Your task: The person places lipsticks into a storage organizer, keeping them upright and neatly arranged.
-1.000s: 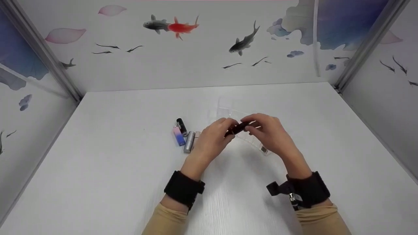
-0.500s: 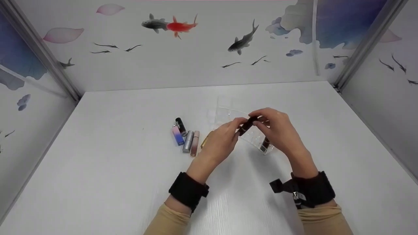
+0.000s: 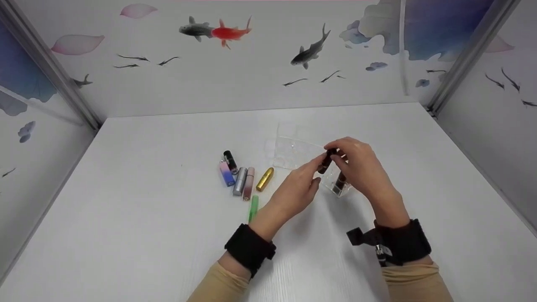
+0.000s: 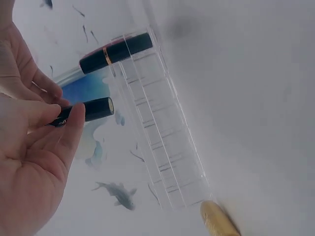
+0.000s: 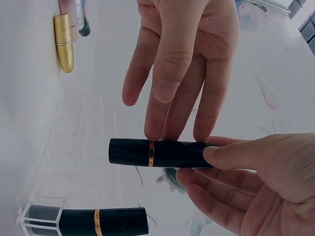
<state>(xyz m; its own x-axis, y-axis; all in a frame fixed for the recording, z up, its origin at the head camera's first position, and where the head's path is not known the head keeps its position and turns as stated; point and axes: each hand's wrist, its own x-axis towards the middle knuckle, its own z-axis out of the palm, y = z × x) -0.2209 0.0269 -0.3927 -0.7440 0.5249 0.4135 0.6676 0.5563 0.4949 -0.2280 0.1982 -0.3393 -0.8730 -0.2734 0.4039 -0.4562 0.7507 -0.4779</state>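
Note:
In the head view my right hand (image 3: 356, 165) pinches a black lipstick tube (image 3: 327, 161) by its far end, above a clear compartmented organizer (image 3: 293, 151). My left hand (image 3: 295, 184) touches the tube with its fingertips. The right wrist view shows the tube's gold band; there the left fingers (image 5: 184, 93) are fairly straight and the left thumb is off the tube. A second black lipstick (image 5: 108, 221), also gold-banded, stands in the organizer's end compartment. Several other compartments (image 4: 162, 128) hold nothing in the left wrist view.
Left of the hands lie a gold lipstick (image 3: 265, 179), a pink lip gloss tube (image 3: 248, 183), a silver tube (image 3: 240, 181), a pink-blue tube (image 3: 226, 173) and a black tube (image 3: 230, 162). A green tube (image 3: 253, 207) lies beside the left wrist. A printed wall (image 3: 235, 84) stands behind.
Both hands have moved right with the lipstick, which has turned steeper over the organizer. The left fingers have loosened and straightened. The gold lipstick and green tube have come into sight.

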